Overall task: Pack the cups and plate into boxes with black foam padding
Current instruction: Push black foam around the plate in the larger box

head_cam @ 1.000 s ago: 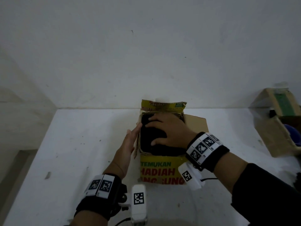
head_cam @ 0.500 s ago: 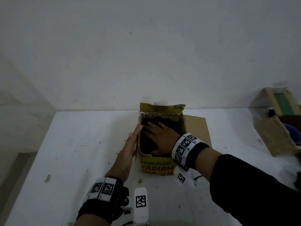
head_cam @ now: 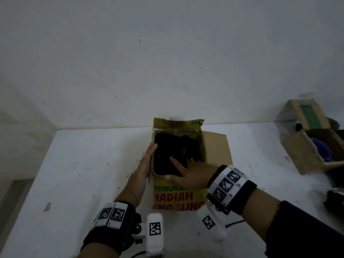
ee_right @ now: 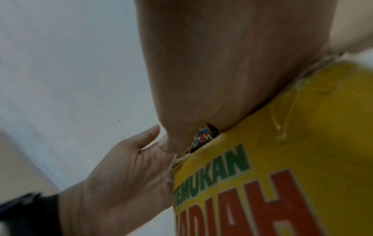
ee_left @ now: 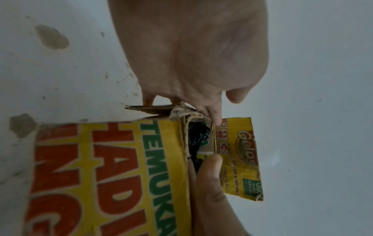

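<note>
A yellow cardboard box (head_cam: pixel 178 198) with red lettering stands open in the middle of the white table. Black foam (head_cam: pixel 167 155) fills its inside; no cup or plate shows in it. My left hand (head_cam: pixel 147 161) lies flat against the box's left wall, fingers straight, thumb tip at the rim. My right hand (head_cam: pixel 188 172) reaches over the front rim, straight fingers resting on the foam and thumb along the front edge. The left wrist view shows the box (ee_left: pixel 113 159), a sliver of foam (ee_left: pixel 196 134) and my left hand (ee_left: pixel 191 55). In the right wrist view my right hand (ee_right: pixel 232 63) covers the box (ee_right: pixel 282 143).
A brown flap (head_cam: pixel 216 148) of the box lies open to the right. A second cardboard box (head_cam: pixel 305 146) holding something blue (head_cam: pixel 322 151) stands at the right, with a loose black foam piece (head_cam: pixel 335 200) near it. The wall runs just behind; table (head_cam: pixel 74 174) spreads left.
My right hand has slid back from the far part of the foam to the box's front rim. My left hand has stayed on the left wall.
</note>
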The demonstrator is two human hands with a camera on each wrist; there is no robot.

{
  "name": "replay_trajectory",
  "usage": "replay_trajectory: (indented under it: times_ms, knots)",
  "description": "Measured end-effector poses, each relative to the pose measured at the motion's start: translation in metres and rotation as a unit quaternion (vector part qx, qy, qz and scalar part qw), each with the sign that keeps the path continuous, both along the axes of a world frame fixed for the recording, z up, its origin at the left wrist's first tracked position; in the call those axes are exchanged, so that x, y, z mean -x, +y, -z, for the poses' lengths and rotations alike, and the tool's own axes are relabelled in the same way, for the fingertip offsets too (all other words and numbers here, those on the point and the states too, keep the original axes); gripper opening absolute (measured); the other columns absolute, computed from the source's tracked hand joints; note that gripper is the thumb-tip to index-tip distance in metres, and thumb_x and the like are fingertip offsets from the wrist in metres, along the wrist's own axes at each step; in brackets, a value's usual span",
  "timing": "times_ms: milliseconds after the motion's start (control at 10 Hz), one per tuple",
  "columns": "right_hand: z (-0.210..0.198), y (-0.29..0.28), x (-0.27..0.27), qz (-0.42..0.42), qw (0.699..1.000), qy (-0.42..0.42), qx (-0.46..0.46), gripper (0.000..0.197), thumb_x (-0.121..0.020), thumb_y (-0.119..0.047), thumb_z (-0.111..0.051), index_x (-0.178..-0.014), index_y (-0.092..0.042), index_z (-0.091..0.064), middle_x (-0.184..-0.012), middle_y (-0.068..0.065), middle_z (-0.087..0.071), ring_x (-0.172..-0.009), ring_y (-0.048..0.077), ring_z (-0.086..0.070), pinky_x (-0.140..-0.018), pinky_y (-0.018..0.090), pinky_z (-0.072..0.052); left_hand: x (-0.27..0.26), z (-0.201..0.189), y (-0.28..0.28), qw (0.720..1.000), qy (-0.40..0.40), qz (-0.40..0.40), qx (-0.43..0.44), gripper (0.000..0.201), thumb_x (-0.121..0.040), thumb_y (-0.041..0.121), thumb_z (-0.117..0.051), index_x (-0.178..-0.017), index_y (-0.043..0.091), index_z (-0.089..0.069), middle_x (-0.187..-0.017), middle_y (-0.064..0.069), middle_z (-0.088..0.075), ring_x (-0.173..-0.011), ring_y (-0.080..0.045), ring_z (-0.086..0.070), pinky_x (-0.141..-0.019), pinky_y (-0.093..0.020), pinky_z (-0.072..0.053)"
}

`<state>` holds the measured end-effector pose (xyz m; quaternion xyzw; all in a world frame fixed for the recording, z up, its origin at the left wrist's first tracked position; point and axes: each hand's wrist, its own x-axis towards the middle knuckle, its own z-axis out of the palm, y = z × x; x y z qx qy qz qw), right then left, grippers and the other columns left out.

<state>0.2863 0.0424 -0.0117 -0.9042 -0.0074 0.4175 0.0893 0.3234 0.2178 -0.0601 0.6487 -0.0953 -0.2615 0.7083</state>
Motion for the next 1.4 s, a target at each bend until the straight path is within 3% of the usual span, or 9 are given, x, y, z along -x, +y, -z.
replay_trajectory:
  times_ms: [300, 400, 600, 800, 900, 1000, 1100, 1300, 1400]
  knots:
    - [-0.016, -0.001, -0.016, 0.005, 0.989, -0.15, 0.009, 0.073, -0.089, -0.068, -0.026, -0.144, -0.02, -0.027, -0.143, 0.014, -0.037, -0.125, 0.032, -0.042, -0.102, 0.042, -0.039, 0.006, -0.021, -0.001, 0.999, 0.037, -0.02, -0.021, 0.032, -0.092, 0.059, -0.038, -0.123, 0.051, -0.043, -0.131, 0.03, -0.04, -0.121, 0.01, -0.038, -0.105, -0.025, -0.025]
    - [-0.018, 0.001, -0.018, -0.017, 0.97, -0.24, 0.024, 0.069, -0.095, -0.055, -0.031, -0.149, -0.015, -0.016, -0.154, 0.015, -0.017, -0.142, 0.032, -0.016, -0.115, 0.045, -0.019, 0.013, -0.032, -0.004, 0.998, 0.045, -0.023, -0.033, 0.031, -0.089, 0.061, -0.038, -0.119, 0.055, -0.041, -0.117, 0.043, -0.037, -0.101, 0.028, -0.034, -0.097, -0.02, -0.024]
    - [0.018, -0.014, -0.031, 0.008, 0.987, -0.123, 0.105, 0.079, -0.092, -0.066, -0.014, -0.151, -0.018, 0.005, -0.159, 0.013, 0.001, -0.146, 0.028, -0.001, -0.118, 0.042, -0.005, 0.006, -0.016, 0.001, 0.999, 0.013, 0.005, -0.047, 0.043, -0.089, 0.062, -0.02, -0.13, 0.058, -0.035, -0.145, 0.034, -0.025, -0.138, 0.006, -0.019, -0.116, -0.038, -0.018]
    - [-0.023, -0.028, -0.012, -0.02, 0.944, -0.328, 0.035, 0.058, -0.092, -0.053, -0.039, -0.142, -0.026, -0.032, -0.137, 0.006, -0.047, -0.124, 0.027, -0.045, -0.105, 0.041, -0.033, -0.002, -0.035, 0.016, 0.997, 0.009, -0.032, -0.068, 0.045, -0.087, 0.063, -0.038, -0.128, 0.048, -0.048, -0.138, 0.024, -0.044, -0.13, -0.002, -0.037, -0.105, -0.037, -0.03]
    - [-0.026, -0.051, 0.007, 0.04, 0.903, -0.423, 0.069, 0.052, -0.079, -0.048, -0.051, -0.129, -0.034, -0.047, -0.128, 0.006, -0.051, -0.12, 0.031, -0.046, -0.093, 0.042, -0.042, -0.009, -0.036, 0.022, 0.986, 0.003, -0.128, -0.108, 0.032, -0.097, 0.032, -0.045, -0.128, 0.035, -0.051, -0.133, 0.013, -0.047, -0.125, -0.01, -0.041, -0.096, -0.031, -0.034]
    - [-0.014, -0.082, 0.024, 0.249, 0.904, -0.344, -0.043, 0.059, -0.079, -0.038, -0.054, -0.135, -0.037, -0.037, -0.138, 0.017, -0.041, -0.131, 0.037, -0.032, -0.099, 0.047, -0.041, -0.01, -0.032, 0.027, 0.971, 0.078, -0.138, -0.181, 0.037, -0.095, 0.031, -0.05, -0.131, 0.038, -0.044, -0.128, 0.004, -0.045, -0.121, -0.02, -0.042, -0.096, -0.04, -0.037]
    - [-0.014, -0.098, 0.034, 0.35, 0.86, -0.324, -0.18, 0.058, -0.085, -0.023, -0.06, -0.136, -0.032, -0.035, -0.114, 0.014, -0.053, -0.098, 0.029, -0.054, -0.078, 0.035, -0.049, -0.002, -0.028, 0.027, 0.962, 0.162, -0.133, -0.174, 0.044, -0.091, 0.029, -0.056, -0.131, 0.038, -0.04, -0.125, -0.005, -0.052, -0.111, -0.027, -0.053, -0.084, -0.038, -0.047]
    - [-0.03, -0.077, 0.037, 0.294, 0.796, -0.45, -0.279, 0.028, -0.089, -0.016, -0.06, -0.112, -0.025, -0.049, -0.075, 0.0, -0.059, -0.07, 0.01, -0.059, -0.067, 0.03, -0.05, -0.007, -0.052, 0.023, 0.952, 0.057, -0.252, -0.166, 0.035, -0.086, 0.014, -0.063, -0.119, 0.019, -0.054, -0.114, -0.014, -0.059, -0.094, -0.028, -0.06, -0.073, -0.038, -0.053]
    - [-0.03, -0.063, 0.033, 0.209, 0.856, -0.383, -0.278, 0.025, -0.095, -0.025, -0.051, -0.119, -0.021, -0.047, -0.087, -0.006, -0.061, -0.081, 0.006, -0.059, -0.076, 0.031, -0.048, -0.002, -0.077, 0.014, 0.974, -0.016, -0.158, -0.164, 0.016, -0.092, 0.03, -0.056, -0.1, 0.019, -0.065, -0.101, -0.009, -0.068, -0.089, -0.024, -0.064, -0.078, -0.038, -0.05]
